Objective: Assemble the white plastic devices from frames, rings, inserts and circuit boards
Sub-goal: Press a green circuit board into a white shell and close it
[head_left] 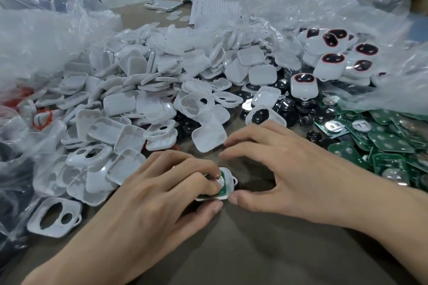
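So, left to right: one loose white frame (54, 216) lies by the near bench (243, 250) edge. White shells (139, 90) are heaped past counting. Left hand (162, 183) pinches the one half-built device (224, 183); right hand (278, 164) stays loose, thumb against it. Circuit boards (393, 143) crowd the right. Open room only up front.

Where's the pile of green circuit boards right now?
In the head view, the green circuit boards lie heaped on the right side of the table, beyond the right hand, beside the black round inserts.
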The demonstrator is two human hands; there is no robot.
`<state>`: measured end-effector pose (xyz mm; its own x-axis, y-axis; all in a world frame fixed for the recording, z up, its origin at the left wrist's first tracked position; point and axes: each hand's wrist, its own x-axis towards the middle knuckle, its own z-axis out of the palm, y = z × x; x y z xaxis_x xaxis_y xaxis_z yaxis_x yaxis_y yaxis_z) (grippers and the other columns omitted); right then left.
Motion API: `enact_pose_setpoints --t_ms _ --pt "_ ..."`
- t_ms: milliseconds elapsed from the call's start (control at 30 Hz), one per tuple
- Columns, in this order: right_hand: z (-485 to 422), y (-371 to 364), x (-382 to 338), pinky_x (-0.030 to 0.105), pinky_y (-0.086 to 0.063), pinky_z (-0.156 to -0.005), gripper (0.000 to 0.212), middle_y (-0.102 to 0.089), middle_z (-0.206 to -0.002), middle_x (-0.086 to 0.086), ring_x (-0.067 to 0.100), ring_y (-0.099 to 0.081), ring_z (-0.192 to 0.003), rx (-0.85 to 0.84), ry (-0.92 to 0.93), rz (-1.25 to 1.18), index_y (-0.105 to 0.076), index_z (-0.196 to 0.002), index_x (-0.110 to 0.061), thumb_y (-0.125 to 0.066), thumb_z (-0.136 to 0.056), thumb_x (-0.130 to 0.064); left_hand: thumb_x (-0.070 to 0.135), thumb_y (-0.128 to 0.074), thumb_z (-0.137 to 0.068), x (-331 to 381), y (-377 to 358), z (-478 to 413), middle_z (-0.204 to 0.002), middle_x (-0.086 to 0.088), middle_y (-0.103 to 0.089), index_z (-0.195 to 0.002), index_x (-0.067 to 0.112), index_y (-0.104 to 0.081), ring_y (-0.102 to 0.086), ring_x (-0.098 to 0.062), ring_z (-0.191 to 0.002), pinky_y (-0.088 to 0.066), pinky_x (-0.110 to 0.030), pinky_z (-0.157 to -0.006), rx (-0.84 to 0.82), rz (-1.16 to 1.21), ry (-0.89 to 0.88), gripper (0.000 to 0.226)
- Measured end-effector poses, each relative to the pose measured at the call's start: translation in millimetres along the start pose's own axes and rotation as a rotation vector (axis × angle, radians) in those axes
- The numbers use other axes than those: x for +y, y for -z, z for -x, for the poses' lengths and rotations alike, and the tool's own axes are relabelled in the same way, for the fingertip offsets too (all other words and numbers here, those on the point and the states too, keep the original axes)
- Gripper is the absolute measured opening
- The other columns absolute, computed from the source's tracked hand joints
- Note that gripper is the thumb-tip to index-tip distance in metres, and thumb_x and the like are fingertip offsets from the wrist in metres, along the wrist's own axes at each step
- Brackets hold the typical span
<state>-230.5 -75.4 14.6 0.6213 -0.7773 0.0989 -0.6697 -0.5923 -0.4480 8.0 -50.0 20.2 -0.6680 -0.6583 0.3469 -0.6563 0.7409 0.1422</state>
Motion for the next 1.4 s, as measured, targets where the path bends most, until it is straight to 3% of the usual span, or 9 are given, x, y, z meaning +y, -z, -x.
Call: enact_pose_setpoints --t_ms 67,233,367,533,633,900,1233,1400 --pt "0 0 -1 0.005 -0.027 -0.099 0.054 -0.041 -0.129 -0.03 -0.008 -0.033 -0.12 -0.001 -0.004 0.013 -0.057 -0.125 -0.044 -0.046 -0.082 -0.074 0.035 -0.061 -0.095 0 0 1 -0.113 0.01 -0.068 -0.089 0.015 -0.071 -0.064 -0.013 -0.102 -0.05 -0.031 -0.086 -0.01 0.032 0.007 0.023" --pt "-1 0 -6 0.013 -0.032 -0.101 0.043 -0.046 -0.118 -0.033 -0.004 -0.038 -0.117 0.002 -0.014 -0.027 -0.058 -0.114 -0.046 -0.051 -0.08 -0.07 0.029 -0.065 -0.094 1 0 2 -0.109 0.003 -0.069 -0.087 0.008 -0.073 -0.068 -0.015 -0.096 -0.054 -0.027 -0.077 0.026 0.082 -0.005 0.023" --pt "1 2 -12 0.007 -0.035 -0.085 0.04 -0.049 -0.102 -0.035 -0.006 -0.048 -0.105 0.08 -0.048 -0.223 -0.056 -0.111 -0.047 -0.064 -0.074 -0.061 0.026 -0.068 -0.094 -1 1 2 -0.109 -0.001 -0.068 -0.087 0.005 -0.073 -0.066 -0.018 -0.097 -0.051 -0.027 -0.082 0.14 0.095 -0.026 0.023" --pt "3 8 -17 0.023 -0.047 -0.078 0.043 -0.055 -0.103 -0.021 0.01 -0.06 -0.096 0.128 -0.055 -0.418 -0.059 -0.11 -0.054 -0.069 -0.069 -0.065 0.025 -0.069 -0.096 -1 1 3 -0.116 0.003 -0.062 -0.098 0.014 -0.059 -0.065 -0.017 -0.101 -0.05 -0.025 -0.085 0.277 0.196 -0.081 0.015" --pt "4 8 -18 0.024 -0.047 -0.078 0.042 -0.058 -0.101 -0.018 0.01 -0.061 -0.098 0.138 -0.043 -0.447 -0.061 -0.109 -0.055 -0.07 -0.069 -0.065 0.025 -0.07 -0.096 -2 1 3 -0.118 0.003 -0.061 -0.097 0.013 -0.058 -0.064 -0.015 -0.1 -0.048 -0.023 -0.086 0.302 0.232 -0.094 0.016" --pt "3 7 -19 0.029 -0.049 -0.073 0.041 -0.059 -0.1 -0.018 0.014 -0.063 -0.087 0.166 -0.033 -0.459 -0.061 -0.109 -0.058 -0.07 -0.07 -0.066 0.025 -0.07 -0.096 -2 3 3 -0.118 0.003 -0.062 -0.098 0.014 -0.059 -0.066 -0.017 -0.1 -0.049 -0.025 -0.086 0.318 0.256 -0.102 0.016" --pt "4 6 -15 0.03 -0.051 -0.079 0.042 -0.057 -0.104 -0.02 0.012 -0.061 -0.095 0.146 -0.036 -0.416 -0.058 -0.111 -0.06 -0.068 -0.071 -0.068 0.024 -0.073 -0.094 -5 1 3 -0.118 0.004 -0.062 -0.098 0.015 -0.058 -0.066 -0.016 -0.102 -0.047 -0.022 -0.089 0.293 0.232 -0.094 0.018" --pt "2 4 -10 0.018 -0.045 -0.084 0.043 -0.056 -0.105 -0.033 0.002 -0.054 -0.106 0.082 0.0 -0.186 -0.061 -0.115 -0.047 -0.063 -0.078 -0.068 0.023 -0.072 -0.094 -5 1 3 -0.112 0.003 -0.068 -0.092 0.009 -0.069 -0.066 -0.016 -0.098 -0.053 -0.026 -0.081 0.149 0.172 -0.076 0.015"
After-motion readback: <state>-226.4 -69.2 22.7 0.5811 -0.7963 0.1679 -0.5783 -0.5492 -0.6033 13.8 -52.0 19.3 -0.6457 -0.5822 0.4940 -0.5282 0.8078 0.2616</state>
